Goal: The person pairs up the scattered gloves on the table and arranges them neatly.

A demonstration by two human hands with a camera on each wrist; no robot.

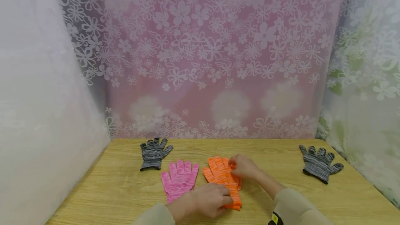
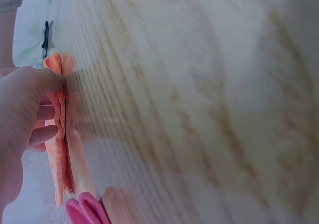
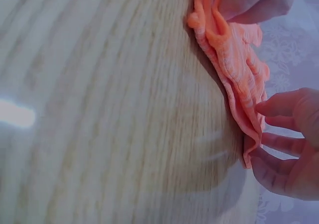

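A pair of orange knit gloves [image 1: 225, 178], one seemingly over the other, lies on the table with fingers pointing away. My left hand [image 1: 212, 199] reaches across to the cuff end; its thumb and bent fingers pinch the fabric there, also seen in the left wrist view with the hand [image 2: 25, 99] beside the gloves. At the upper right edge, near the glove fingers, my right hand [image 1: 245, 166] pinches the fabric with curled fingers. In the right wrist view the gloves [image 3: 237, 69] show loose, folded layers, and the right hand [image 3: 294, 144] touches their far end.
Pink gloves [image 1: 180, 180] lie left of the orange ones, partly hidden by my left forearm. One grey-black glove [image 1: 153, 153] lies at the back left, another [image 1: 320, 164] at the right. Floral curtains [image 1: 212, 58] surround the wooden table [image 1: 268, 152].
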